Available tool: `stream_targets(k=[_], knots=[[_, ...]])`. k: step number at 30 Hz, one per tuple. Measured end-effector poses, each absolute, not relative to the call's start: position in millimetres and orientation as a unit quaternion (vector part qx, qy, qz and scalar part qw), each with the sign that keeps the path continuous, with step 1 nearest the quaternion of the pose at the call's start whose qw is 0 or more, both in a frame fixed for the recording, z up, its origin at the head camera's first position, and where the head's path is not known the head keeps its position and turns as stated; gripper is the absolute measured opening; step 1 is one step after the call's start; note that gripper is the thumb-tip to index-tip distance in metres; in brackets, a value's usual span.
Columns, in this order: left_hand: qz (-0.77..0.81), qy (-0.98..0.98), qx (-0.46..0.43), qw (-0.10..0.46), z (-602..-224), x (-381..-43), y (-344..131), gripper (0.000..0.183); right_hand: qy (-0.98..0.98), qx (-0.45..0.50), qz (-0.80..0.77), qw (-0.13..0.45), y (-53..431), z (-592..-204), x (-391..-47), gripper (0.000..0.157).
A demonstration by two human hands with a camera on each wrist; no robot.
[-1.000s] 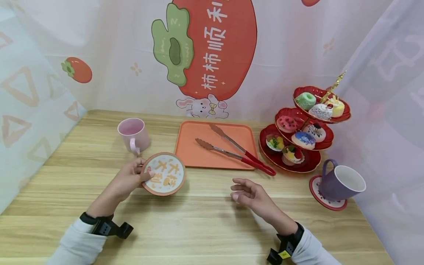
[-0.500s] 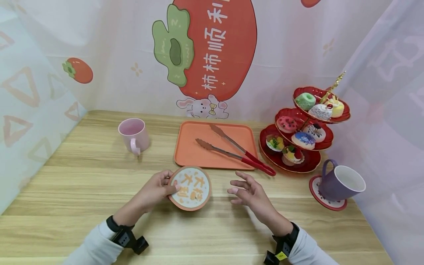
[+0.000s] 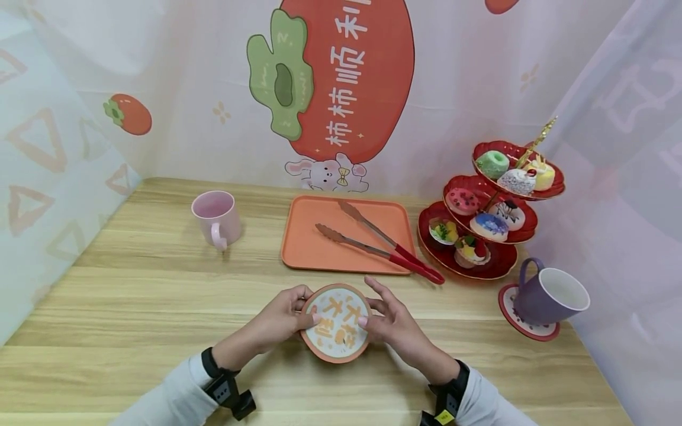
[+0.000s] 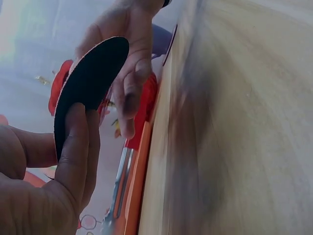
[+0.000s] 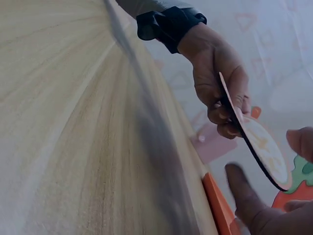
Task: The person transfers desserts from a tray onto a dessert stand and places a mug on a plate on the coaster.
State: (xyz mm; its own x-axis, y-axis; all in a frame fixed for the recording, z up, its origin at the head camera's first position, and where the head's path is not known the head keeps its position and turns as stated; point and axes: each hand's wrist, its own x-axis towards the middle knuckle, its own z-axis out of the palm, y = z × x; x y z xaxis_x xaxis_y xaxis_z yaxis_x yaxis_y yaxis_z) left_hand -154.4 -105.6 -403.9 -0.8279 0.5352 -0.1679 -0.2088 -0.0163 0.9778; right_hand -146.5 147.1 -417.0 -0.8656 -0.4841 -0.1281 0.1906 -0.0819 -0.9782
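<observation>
My left hand (image 3: 278, 320) pinches a round coaster (image 3: 337, 324) at its left edge, thumb on the patterned face and fingers behind. The coaster has an orange rim and a white middle with orange characters; its dark underside (image 4: 93, 73) shows in the left wrist view. It is tilted and held above the table. At the coaster's right edge is my right hand (image 3: 399, 331), its thumb overlapping the rim in the head view. In the right wrist view, the right hand's fingers (image 5: 244, 193) are spread around the far edge with a gap to it.
Red-handled tongs (image 3: 367, 248) lie on an orange tray (image 3: 303, 260) at the back. A pink mug (image 3: 217, 219) stands to its left. At right are a red tiered stand (image 3: 501, 263) with small cakes and a purple mug (image 3: 546, 296) on a red-rimmed coaster (image 3: 508, 302).
My left hand has carried the coaster to the right and nearer, away from the pink mug. The right hand has shifted slightly left, to the coaster's edge.
</observation>
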Motion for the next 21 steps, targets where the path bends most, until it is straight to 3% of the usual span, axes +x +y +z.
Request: stream_targets(k=[3, 13, 21], knots=[[0.703, 0.644, 0.132, 0.272, -402.3, -153.6, -100.4, 0.023, 0.634, -0.111, -0.733, 0.222, 145.2, -418.2, -145.8, 0.075], [0.699, 0.646, 0.142, 0.273, -404.7, -152.4, -90.5, 0.024, 0.655, -0.078, -0.727, 0.189, 148.0, -417.6, -143.6, 0.043], [0.699, 0.645, 0.141, 0.276, -404.3, -152.1, -88.5, 0.025, 0.659, -0.077, -0.725, 0.186, 150.7, -418.7, -142.0, 0.039]])
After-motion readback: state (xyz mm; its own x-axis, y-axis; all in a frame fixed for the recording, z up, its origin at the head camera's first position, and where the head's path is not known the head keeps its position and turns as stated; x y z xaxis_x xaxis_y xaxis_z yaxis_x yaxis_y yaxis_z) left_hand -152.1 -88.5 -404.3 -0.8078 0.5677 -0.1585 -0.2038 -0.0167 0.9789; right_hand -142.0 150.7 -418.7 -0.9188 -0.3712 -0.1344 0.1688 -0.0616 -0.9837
